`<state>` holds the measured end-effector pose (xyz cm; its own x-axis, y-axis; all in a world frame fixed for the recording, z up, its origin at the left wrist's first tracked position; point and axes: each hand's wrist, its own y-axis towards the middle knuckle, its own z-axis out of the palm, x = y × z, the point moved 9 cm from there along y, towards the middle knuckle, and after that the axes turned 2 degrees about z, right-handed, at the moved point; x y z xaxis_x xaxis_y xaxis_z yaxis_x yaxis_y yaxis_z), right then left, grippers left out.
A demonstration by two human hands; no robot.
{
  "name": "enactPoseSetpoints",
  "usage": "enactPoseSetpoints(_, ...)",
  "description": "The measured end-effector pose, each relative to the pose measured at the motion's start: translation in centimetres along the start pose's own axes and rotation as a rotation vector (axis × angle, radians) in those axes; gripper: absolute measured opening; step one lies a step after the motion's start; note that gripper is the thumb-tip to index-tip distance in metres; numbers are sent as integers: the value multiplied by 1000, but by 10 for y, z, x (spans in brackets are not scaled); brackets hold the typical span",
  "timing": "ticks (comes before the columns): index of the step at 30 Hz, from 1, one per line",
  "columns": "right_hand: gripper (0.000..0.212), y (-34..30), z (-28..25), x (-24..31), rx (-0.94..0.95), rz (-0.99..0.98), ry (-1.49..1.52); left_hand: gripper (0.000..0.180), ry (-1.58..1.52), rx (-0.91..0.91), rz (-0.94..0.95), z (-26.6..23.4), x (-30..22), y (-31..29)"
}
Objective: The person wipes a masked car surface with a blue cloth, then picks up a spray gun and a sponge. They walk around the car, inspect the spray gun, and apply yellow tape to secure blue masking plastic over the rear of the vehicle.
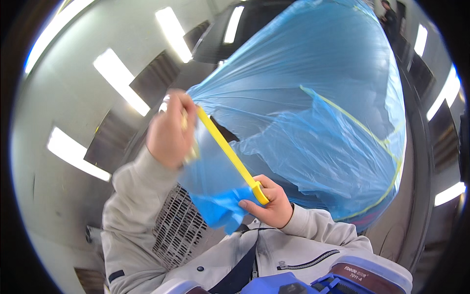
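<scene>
A strip of yellow masking tape (226, 151) is stretched at a slant along the edge of a loose piece of blue plastic film (215, 188). My left hand (171, 130), blurred by motion, is closed at the tape's upper end. Pale yellow edges, perhaps of a tape roll, show beside its fingers, mostly hidden. Lower down, my right hand (271, 203) pinches the tape's curled lower end together with the film, thumb on top. Beyond both hands, a large car-like shape lies under a blue masking sheet (313, 59), with a dark gap (223, 130) near the tape.
Thin yellow-green tape lines (352, 119) run across the sheet. A floor grate (180, 226) lies below my left arm. Another person (388, 18) stands at the far right. Bright lamps (121, 81) line the pale walls. Respirator parts (367, 274) fill the lower edge.
</scene>
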<state>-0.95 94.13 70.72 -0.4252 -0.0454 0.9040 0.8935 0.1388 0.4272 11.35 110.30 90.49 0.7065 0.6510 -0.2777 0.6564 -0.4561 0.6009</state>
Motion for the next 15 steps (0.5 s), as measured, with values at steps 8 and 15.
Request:
enactPoseSetpoints(8, 33, -28, -8, -46, -164, 325, 221, 26, 448, -81, 308, 105, 58, 262)
enactPoseSetpoints(15, 26, -48, 12, -93, -321, 631, 481, 22, 509, -92, 416, 238, 80, 403)
